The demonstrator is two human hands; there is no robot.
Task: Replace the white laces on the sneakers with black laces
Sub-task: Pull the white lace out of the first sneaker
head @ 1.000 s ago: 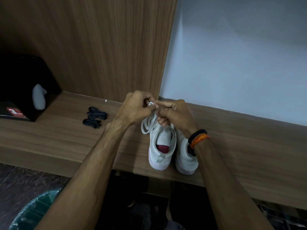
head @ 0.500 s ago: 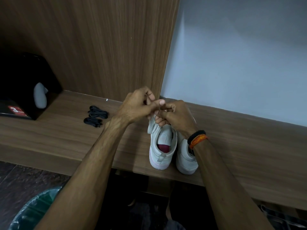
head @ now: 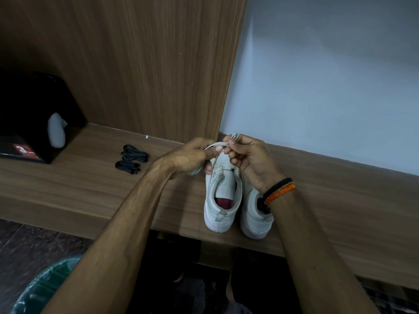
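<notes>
Two white sneakers stand side by side on the wooden shelf, heels toward me: the left sneaker and the right sneaker. Above the left sneaker's front, my left hand and my right hand both pinch a white lace that arcs between them. More white lace is bunched under my left palm. Two bundles of black laces lie on the shelf to the left, apart from the hands.
A black box with a red label and a pale object stands at the shelf's far left. A wooden panel and a pale wall rise behind. A green-lined bin sits on the dark floor below left.
My hands have moved slightly apart, drawing a loop of white lace up between them. The loose lace loops beside the left sneaker a second ago are now gathered under my left hand.
</notes>
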